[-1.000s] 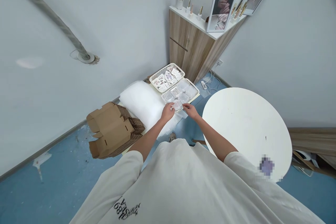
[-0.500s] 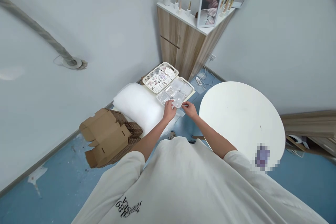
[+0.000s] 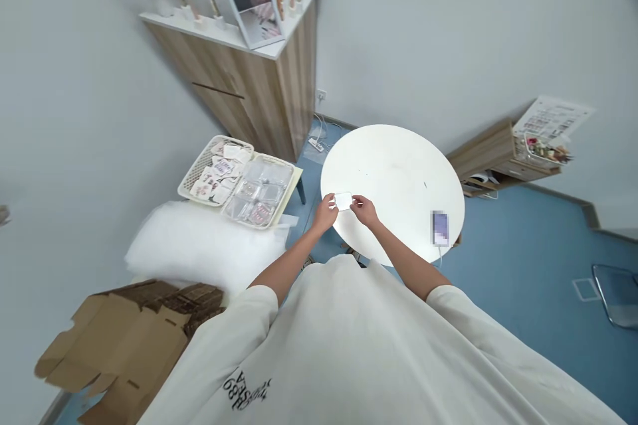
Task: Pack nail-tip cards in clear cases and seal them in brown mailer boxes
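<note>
My left hand and my right hand pinch the two ends of a small clear plastic case between them. They hold it over the near left edge of the round white table. To the left sit a white basket of small printed packets and a clear tray of more small cases.
A phone on a cable lies on the table's near right edge. White padding and folded cardboard boxes are at the lower left. A wooden cabinet with frames and a plant stands behind.
Both hands lifted a small clear case from the tray and carried it right, over the round table. The view swung right with them.
</note>
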`<state>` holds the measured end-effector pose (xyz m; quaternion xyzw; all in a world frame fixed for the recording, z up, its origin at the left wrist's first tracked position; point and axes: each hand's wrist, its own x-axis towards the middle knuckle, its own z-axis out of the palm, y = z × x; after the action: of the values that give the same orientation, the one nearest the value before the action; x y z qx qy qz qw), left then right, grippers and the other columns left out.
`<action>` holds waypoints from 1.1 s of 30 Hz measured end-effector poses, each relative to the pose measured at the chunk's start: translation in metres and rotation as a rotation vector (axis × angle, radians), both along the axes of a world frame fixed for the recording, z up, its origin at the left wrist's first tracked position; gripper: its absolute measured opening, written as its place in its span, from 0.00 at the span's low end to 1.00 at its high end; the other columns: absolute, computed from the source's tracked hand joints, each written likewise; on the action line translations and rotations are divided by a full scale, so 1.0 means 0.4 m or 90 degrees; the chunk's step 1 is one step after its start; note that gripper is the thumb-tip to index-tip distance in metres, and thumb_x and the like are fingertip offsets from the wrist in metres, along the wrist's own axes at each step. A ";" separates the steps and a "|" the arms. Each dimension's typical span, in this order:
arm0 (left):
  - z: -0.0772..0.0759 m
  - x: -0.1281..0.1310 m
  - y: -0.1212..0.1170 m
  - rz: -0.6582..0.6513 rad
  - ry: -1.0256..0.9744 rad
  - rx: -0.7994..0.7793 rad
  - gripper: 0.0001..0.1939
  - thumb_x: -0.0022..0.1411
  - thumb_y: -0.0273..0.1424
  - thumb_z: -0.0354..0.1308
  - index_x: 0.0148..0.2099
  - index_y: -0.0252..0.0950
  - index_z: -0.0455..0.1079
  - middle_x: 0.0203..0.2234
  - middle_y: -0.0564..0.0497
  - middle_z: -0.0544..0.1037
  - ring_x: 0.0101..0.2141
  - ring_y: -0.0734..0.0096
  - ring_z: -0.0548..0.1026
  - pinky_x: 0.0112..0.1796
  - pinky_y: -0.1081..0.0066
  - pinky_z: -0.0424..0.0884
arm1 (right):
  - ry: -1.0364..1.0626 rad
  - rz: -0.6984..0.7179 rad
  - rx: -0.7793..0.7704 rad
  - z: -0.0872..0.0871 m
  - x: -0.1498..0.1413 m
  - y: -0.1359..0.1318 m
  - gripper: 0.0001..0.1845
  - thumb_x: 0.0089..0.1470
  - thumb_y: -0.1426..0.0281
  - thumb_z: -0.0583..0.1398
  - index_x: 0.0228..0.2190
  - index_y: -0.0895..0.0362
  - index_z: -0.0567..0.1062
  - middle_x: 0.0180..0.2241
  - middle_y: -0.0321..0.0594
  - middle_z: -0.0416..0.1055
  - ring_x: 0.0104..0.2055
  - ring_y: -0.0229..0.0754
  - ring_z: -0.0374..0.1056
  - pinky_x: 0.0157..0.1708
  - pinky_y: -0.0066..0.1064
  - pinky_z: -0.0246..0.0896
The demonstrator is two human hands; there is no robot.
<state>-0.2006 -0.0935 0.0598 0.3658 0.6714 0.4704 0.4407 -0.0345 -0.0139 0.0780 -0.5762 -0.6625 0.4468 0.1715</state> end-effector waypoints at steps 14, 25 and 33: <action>-0.152 0.407 0.210 -0.165 -0.034 -0.212 0.25 0.56 0.24 0.60 0.57 0.38 0.71 0.59 0.43 0.73 0.54 0.57 0.75 0.52 0.62 0.71 | -0.101 -0.063 -0.156 -0.178 0.461 0.125 0.21 0.54 0.71 0.57 0.48 0.54 0.79 0.45 0.41 0.78 0.48 0.45 0.73 0.51 0.35 0.67; -0.207 0.529 0.344 -0.208 -0.016 -0.248 0.26 0.58 0.27 0.60 0.60 0.39 0.68 0.60 0.43 0.72 0.59 0.57 0.71 0.55 0.62 0.68 | 0.003 -0.069 -0.232 -0.261 0.596 0.198 0.19 0.55 0.66 0.57 0.46 0.53 0.79 0.43 0.38 0.78 0.45 0.45 0.73 0.47 0.36 0.69; -0.211 0.566 0.239 -0.115 0.110 -0.313 0.13 0.61 0.24 0.56 0.49 0.38 0.70 0.49 0.44 0.77 0.49 0.62 0.76 0.52 0.63 0.69 | -0.011 -0.086 -0.156 -0.272 0.622 0.221 0.26 0.56 0.69 0.56 0.56 0.54 0.72 0.59 0.45 0.69 0.53 0.46 0.70 0.55 0.39 0.66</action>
<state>0.0257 0.0021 -0.0247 0.3449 0.7652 0.2193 0.4974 0.2143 0.0745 -0.0307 -0.6397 -0.5642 0.5070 0.1238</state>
